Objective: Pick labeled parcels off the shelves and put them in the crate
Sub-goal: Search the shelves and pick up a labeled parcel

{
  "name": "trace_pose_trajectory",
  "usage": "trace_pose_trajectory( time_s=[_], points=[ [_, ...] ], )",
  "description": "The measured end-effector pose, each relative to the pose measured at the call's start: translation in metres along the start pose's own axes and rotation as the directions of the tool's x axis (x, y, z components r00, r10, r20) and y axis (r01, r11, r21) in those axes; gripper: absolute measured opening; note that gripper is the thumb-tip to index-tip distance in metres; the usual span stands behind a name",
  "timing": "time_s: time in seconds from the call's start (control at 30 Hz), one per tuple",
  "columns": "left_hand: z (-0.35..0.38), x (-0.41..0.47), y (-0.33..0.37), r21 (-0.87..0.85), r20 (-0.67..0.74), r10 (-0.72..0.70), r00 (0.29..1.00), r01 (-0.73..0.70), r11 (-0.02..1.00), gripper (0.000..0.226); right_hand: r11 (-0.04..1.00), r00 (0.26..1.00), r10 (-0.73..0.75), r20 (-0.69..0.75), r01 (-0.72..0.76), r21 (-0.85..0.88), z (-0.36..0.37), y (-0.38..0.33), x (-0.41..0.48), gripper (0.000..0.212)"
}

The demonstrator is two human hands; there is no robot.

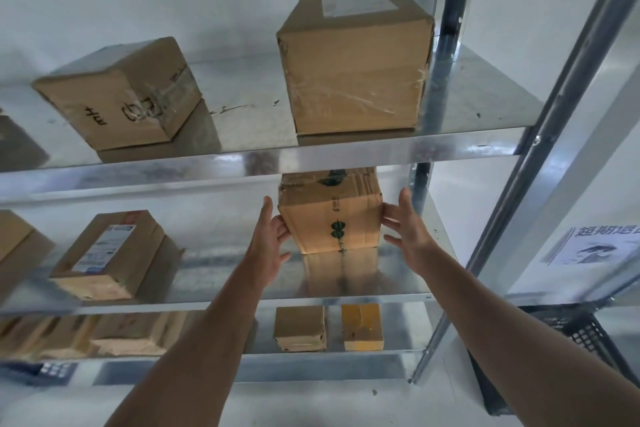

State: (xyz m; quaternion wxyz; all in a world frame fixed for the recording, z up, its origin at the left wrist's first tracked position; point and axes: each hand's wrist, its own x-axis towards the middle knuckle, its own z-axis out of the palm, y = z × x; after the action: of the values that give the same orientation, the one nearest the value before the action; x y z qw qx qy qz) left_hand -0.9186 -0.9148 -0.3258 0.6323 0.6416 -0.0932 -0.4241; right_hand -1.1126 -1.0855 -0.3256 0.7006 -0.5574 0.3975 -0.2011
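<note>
A brown cardboard parcel (pixel 330 218) with dark tape marks stands on the middle metal shelf (pixel 346 298), its top hidden behind the shelf above. My left hand (pixel 270 243) touches its left side with straight fingers, thumb up. My right hand (pixel 407 232) lies against its right side, fingers spread. The black mesh crate (pixel 568 333) sits low at the right, beyond the rack's post.
Two cardboard boxes (pixel 356 66) (pixel 121 94) sit on the top shelf. A labeled flat parcel (pixel 110 253) lies at the middle shelf's left. Two small boxes (pixel 300 328) (pixel 362 326) stand on the lower shelf. A printed sheet (pixel 595 246) hangs at the right.
</note>
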Motion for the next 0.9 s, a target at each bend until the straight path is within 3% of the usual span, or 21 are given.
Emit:
trace_pose_trajectory(
  time_s=[0.1, 0.33, 0.6, 0.9],
  points=[
    [0.0, -0.005, 0.001, -0.01, 0.002, -0.01, 1.0, 0.01, 1.0, 0.098, 1.0, 1.0, 0.015, 0.003, -0.014, -0.009, -0.001, -0.001, -0.003, 0.1],
    [-0.003, -0.013, 0.006, -0.093, 0.032, -0.009, 0.999, 0.012, 0.996, 0.1, 0.999, 0.999, -0.042, -0.029, 0.041, -0.035, -0.003, -0.004, 0.003, 0.084],
    [-0.012, -0.004, 0.0, -0.189, 0.102, 0.017, 0.995, 0.003, 0.982, 0.097, 0.995, 0.996, -0.089, -0.017, 0.089, -0.036, -0.007, -0.001, 0.008, 0.082],
    [-0.001, 0.008, -0.004, -0.097, 0.027, 0.029, 0.999, -0.027, 0.995, 0.088, 0.999, 0.998, 0.022, -0.05, -0.024, -0.023, -0.001, 0.007, 0.023, 0.091]
  ],
)
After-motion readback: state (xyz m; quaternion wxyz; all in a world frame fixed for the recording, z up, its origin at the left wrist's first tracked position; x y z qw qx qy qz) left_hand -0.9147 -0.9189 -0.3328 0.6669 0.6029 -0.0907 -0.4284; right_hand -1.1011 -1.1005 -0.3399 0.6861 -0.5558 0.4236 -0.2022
